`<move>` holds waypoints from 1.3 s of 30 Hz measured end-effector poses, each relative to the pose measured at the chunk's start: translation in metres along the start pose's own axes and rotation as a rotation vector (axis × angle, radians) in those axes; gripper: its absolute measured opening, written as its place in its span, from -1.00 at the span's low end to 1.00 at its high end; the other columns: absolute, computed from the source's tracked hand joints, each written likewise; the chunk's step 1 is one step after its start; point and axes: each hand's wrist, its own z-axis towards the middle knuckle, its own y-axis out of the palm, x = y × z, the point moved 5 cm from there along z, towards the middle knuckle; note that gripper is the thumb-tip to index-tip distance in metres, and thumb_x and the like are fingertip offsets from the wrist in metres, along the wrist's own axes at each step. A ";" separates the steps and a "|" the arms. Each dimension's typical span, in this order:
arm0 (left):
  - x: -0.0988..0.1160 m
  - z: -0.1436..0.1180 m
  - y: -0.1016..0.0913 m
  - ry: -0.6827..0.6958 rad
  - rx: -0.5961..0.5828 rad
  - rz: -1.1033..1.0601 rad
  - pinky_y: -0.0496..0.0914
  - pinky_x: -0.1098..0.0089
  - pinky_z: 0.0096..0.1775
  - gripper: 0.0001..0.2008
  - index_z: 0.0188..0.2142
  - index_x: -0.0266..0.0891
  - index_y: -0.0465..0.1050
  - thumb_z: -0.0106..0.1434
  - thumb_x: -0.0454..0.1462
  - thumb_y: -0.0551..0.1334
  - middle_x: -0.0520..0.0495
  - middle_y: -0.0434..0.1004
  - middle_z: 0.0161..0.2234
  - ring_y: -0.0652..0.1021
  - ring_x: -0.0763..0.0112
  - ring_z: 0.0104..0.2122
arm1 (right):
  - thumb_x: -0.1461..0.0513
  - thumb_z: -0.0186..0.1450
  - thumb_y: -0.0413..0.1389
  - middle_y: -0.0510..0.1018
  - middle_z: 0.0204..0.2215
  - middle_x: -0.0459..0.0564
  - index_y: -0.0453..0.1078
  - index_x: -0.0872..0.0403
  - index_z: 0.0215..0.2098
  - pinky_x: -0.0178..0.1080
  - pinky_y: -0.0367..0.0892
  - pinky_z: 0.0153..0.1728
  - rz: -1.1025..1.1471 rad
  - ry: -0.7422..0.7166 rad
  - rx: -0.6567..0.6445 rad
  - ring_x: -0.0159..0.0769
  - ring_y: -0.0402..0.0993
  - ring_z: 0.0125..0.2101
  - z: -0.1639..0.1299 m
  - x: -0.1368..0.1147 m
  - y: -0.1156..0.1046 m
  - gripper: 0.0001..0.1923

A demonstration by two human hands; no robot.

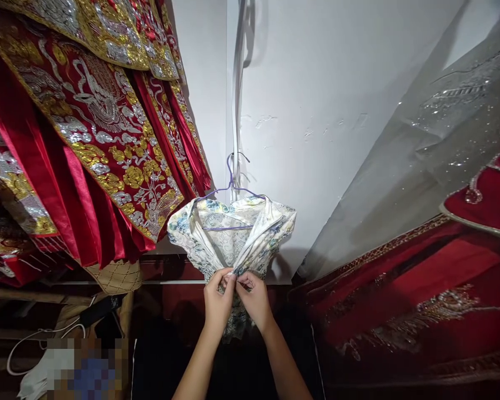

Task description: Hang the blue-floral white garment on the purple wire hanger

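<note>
Light: bright, even light is falling from above onto the white wall (337, 111).
Shadows: the floral garment (233, 233) is casting a soft shadow on the wall beneath it; the lower frame is lying dim.
Glare: sequins on the red robes (100, 122) are glinting.
Distortion: wide-angle bending is curving the edges.
Blur: a pixelated patch (87, 369) is sitting lower left.

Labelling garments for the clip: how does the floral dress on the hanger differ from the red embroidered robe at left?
The floral dress is pale with a blue-green print; the red robe is deep red with gold and silver embroidery. The dress hangs on a purple hanger against the wall; the robe's hanger is out of view. Both hands, left hand and right hand, pinch the dress front; the robe is untouched. Both look shiny.
</note>
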 end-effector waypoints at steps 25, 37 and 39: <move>0.030 0.048 0.010 -0.472 0.169 -0.919 0.28 0.57 -0.47 -0.40 -0.23 -0.15 0.17 -0.14 -0.37 0.53 0.07 0.52 -0.46 0.46 0.59 -0.58 | 0.10 0.21 0.20 0.33 -0.61 -0.15 0.27 0.06 -0.51 -0.31 0.16 -0.48 0.048 0.048 0.055 -0.36 0.25 -0.55 0.000 0.017 0.006 -0.73; 0.150 0.137 -0.005 0.041 -0.034 -0.806 0.24 0.56 -0.52 -0.51 -0.27 -0.16 0.18 -0.03 -0.31 0.48 0.12 0.51 -0.55 0.41 0.57 -0.62 | 0.04 0.21 0.21 0.32 -0.62 -0.14 0.30 0.06 -0.49 -0.31 0.15 -0.52 -0.031 0.029 -0.052 -0.37 0.24 -0.56 0.004 0.001 -0.009 -0.69; 0.140 0.128 -0.004 0.058 -0.063 -0.744 0.29 0.54 -0.46 -0.54 -0.26 -0.17 0.19 0.01 -0.29 0.47 0.06 0.57 -0.49 0.46 0.54 -0.57 | 0.06 0.24 0.20 0.44 -0.53 -0.07 0.39 0.08 -0.39 -0.28 0.24 -0.45 -0.070 -0.050 -0.074 -0.31 0.34 -0.50 0.014 -0.025 -0.021 -0.75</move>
